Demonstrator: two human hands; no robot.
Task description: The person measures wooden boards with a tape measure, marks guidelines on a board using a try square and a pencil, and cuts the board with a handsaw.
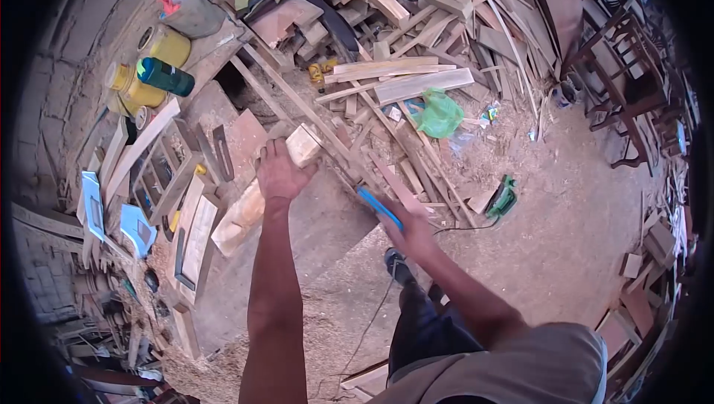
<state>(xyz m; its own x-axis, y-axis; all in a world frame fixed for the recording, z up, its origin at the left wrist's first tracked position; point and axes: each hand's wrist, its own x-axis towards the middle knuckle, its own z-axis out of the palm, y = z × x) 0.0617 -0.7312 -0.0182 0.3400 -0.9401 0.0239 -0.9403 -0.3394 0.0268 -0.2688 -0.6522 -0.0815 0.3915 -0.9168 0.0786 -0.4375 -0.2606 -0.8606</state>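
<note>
My left hand [281, 172] lies over a thick, pale piece of wood [239, 222], gripping it near its upper end with the thumb out to the right. The piece rests at a slant on the workbench [312, 214], its squared end showing beyond my fingers. In my right hand [410, 231], held low at the bench's right edge, is a slim blue tool [378, 206]. Its far end points up and left toward the bench; its exact kind cannot be made out.
Offcuts [416, 80] pile up beyond the bench. Left stand yellow containers [165, 47], a dark green bottle [165, 77] and wooden frames [195, 240]. A green power tool [502, 197] with a cord lies on the dusty floor, near a green plastic bag [439, 114]. Chairs [628, 99] stand right.
</note>
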